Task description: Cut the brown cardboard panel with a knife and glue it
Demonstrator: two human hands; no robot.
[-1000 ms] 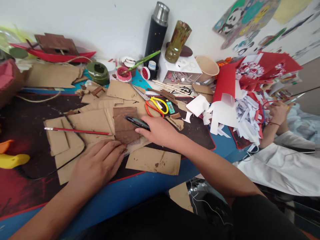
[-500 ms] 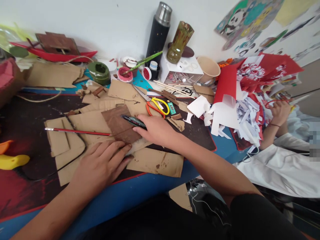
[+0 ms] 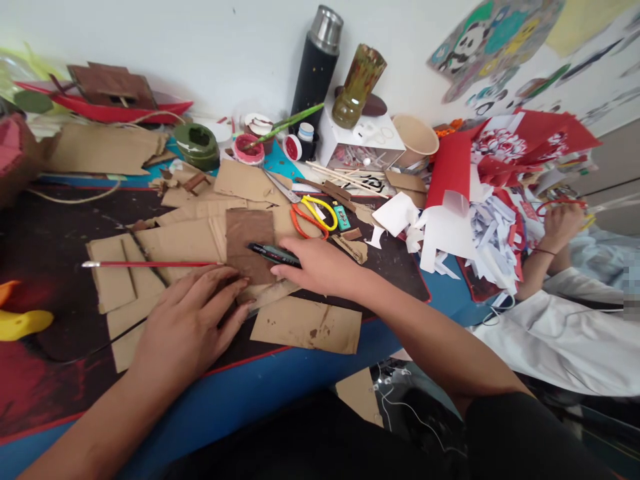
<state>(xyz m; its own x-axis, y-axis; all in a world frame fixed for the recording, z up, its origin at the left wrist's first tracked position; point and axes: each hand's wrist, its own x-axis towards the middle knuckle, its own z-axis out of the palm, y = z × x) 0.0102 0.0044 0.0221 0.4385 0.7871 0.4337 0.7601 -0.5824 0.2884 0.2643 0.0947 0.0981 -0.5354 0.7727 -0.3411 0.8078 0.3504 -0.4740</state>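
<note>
Right grip (image 3: 316,262) holds a dark tool (image 3: 270,253) — scissors (image 3: 299,199) near, loose cardboard (image 3: 306,325) around.

A lone head-worn camera looks forward and down on the brown card (image 3: 247,230) from fairly close, its wide view reaching the wall (image 3: 240,60) beyond the card, the wearer's black clothing (image 3: 300,440) on the card's near side and a co-worker's hand (image 3: 563,223) well to its right.

Crowded desk (image 3: 250,387) leaves narrow lanes

Scissors (image 3: 316,212) lie just beyond the right fingers (image 3: 295,247); paint jars (image 3: 195,159) and a black thermos (image 3: 313,77) bar the back. Bare mat (image 3: 395,268) lies between the right forearm (image 3: 425,333) and white paper scraps (image 3: 397,213).
</note>
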